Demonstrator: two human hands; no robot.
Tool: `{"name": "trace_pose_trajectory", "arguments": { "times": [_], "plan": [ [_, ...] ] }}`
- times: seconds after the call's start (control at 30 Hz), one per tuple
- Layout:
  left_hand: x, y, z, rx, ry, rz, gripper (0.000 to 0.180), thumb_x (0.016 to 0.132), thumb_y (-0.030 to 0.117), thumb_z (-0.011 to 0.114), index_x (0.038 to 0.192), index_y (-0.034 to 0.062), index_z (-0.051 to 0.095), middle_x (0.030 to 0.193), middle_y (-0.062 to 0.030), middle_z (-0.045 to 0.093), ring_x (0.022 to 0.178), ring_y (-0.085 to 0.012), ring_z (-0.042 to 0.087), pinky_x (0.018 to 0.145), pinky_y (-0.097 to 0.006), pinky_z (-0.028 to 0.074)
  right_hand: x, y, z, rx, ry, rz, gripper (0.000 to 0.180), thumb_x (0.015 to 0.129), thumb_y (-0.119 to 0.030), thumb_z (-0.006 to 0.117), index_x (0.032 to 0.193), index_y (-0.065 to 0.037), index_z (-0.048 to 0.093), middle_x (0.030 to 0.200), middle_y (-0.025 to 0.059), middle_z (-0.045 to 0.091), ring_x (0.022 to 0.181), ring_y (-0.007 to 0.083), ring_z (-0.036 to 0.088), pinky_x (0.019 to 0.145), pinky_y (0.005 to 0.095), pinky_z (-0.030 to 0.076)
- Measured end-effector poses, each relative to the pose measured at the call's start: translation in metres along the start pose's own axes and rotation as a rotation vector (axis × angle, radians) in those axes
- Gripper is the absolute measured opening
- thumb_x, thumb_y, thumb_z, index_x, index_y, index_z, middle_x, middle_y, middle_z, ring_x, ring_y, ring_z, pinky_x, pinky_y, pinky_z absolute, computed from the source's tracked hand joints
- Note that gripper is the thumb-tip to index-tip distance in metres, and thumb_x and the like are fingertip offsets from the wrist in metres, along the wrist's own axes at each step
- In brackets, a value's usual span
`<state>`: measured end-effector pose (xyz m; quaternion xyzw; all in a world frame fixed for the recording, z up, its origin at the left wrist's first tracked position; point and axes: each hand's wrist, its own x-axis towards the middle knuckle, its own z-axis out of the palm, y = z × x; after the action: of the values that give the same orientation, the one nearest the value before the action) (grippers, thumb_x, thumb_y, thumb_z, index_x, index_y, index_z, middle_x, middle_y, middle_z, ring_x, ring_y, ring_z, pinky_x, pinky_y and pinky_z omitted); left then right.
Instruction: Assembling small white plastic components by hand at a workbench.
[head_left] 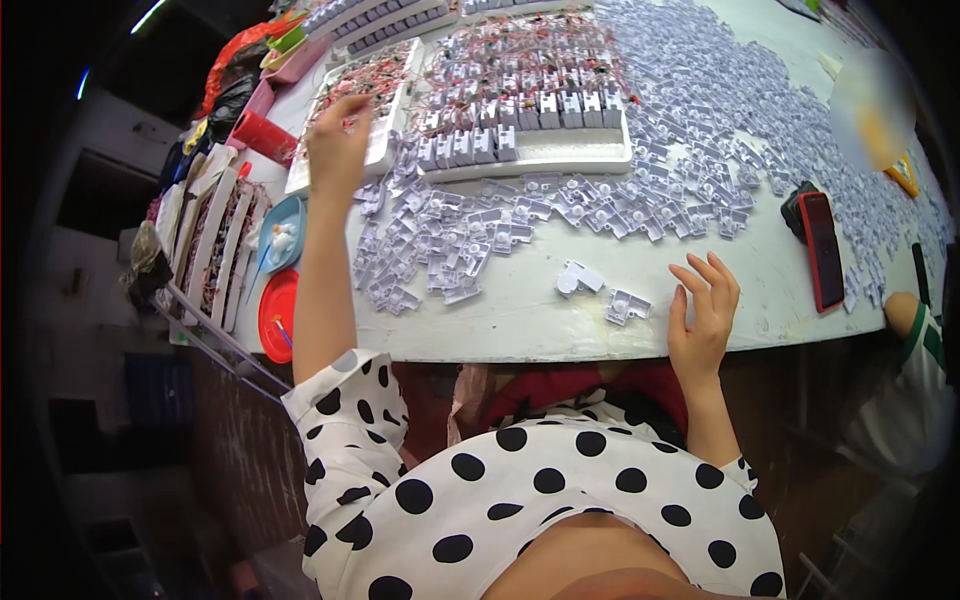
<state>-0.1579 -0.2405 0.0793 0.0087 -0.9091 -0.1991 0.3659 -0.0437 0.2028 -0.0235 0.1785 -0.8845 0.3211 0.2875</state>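
Note:
My left hand [338, 150] reaches over a white foam tray [378, 155] filled with small parts on red and green wires. Its fingers are curled in a pinch; whatever lies between them is too small to make out. Near the table's front edge, my right hand [705, 312] is held with its fingers apart and nothing in it. Just left of it, two loose pale plastic housings [627, 307] lie on the white table [480, 335]. A larger foam tray [590, 160] holds rows of pale housings, with red wired parts across many of them.
Loose pale housings [470, 235] are heaped before the trays and spread over the right side. A red-cased phone [822, 250] leans at the right, near another person's hand [903, 312]. A blue dish [283, 235], a red dish [275, 315] and a red cylinder [265, 138] are at the left.

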Motion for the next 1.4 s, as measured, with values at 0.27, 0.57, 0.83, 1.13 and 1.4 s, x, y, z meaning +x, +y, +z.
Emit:
{"name": "trace_pose_trajectory", "arguments": {
  "times": [0.27, 0.57, 0.83, 1.13, 1.4],
  "plan": [
    [0.034, -0.127, -0.023, 0.14, 0.017, -0.234, 0.021, 0.087, 0.02, 0.065, 0.101, 0.0077, 0.076, 0.09, -0.0123, 0.076, 0.086, -0.0242, 0.074, 0.081, -0.036, 0.056, 0.003, -0.006, -0.002, 0.018, -0.001, -0.007, 0.03, 0.084, 0.006, 0.061, 0.11, -0.007, 0.069, 0.122, 0.0115, 0.061, 0.125, 0.0366, 0.05, 0.101, 0.0451, 0.042],
    [0.014, -0.144, 0.002, 0.389, -0.115, -0.399, 0.023, 0.084, 0.024, 0.07, 0.096, 0.005, 0.077, 0.085, -0.0123, 0.075, 0.08, -0.024, 0.073, 0.076, -0.035, 0.056, 0.001, -0.004, 0.0, -0.048, -0.032, 0.005, 0.03, 0.084, 0.007, 0.06, 0.11, -0.005, 0.068, 0.121, 0.0136, 0.062, 0.125, 0.0382, 0.05, 0.101, 0.047, 0.041],
    [0.019, -0.094, 0.043, 0.092, -0.122, -0.12, 0.02, 0.087, 0.024, 0.069, 0.098, 0.0092, 0.076, 0.094, -0.0127, 0.073, 0.089, -0.0265, 0.07, 0.082, -0.037, 0.054, 0.0, -0.007, 0.002, -0.072, 0.006, 0.009, 0.029, 0.084, 0.009, 0.059, 0.109, -0.004, 0.067, 0.118, 0.0134, 0.063, 0.122, 0.0375, 0.052, 0.099, 0.0455, 0.043],
    [0.049, -0.117, 0.085, 0.529, -0.165, -0.046, 0.019, 0.084, 0.032, 0.071, 0.091, 0.0164, 0.08, 0.1, -0.01, 0.069, 0.103, -0.0317, 0.06, 0.093, -0.046, 0.043, 0.0, -0.005, 0.003, -0.066, 0.015, 0.025, 0.03, 0.083, 0.008, 0.06, 0.108, -0.005, 0.067, 0.117, 0.0132, 0.063, 0.12, 0.0383, 0.053, 0.099, 0.0475, 0.043],
    [0.048, -0.11, 0.083, 0.51, -0.24, -0.18, 0.018, 0.082, 0.03, 0.072, 0.093, 0.0185, 0.08, 0.104, -0.0066, 0.07, 0.109, -0.0287, 0.056, 0.099, -0.047, 0.036, 0.0, -0.006, 0.003, -0.058, 0.016, 0.023, 0.03, 0.082, 0.009, 0.061, 0.108, -0.005, 0.067, 0.116, 0.0126, 0.064, 0.119, 0.0384, 0.053, 0.098, 0.0464, 0.044]
  ]
}}
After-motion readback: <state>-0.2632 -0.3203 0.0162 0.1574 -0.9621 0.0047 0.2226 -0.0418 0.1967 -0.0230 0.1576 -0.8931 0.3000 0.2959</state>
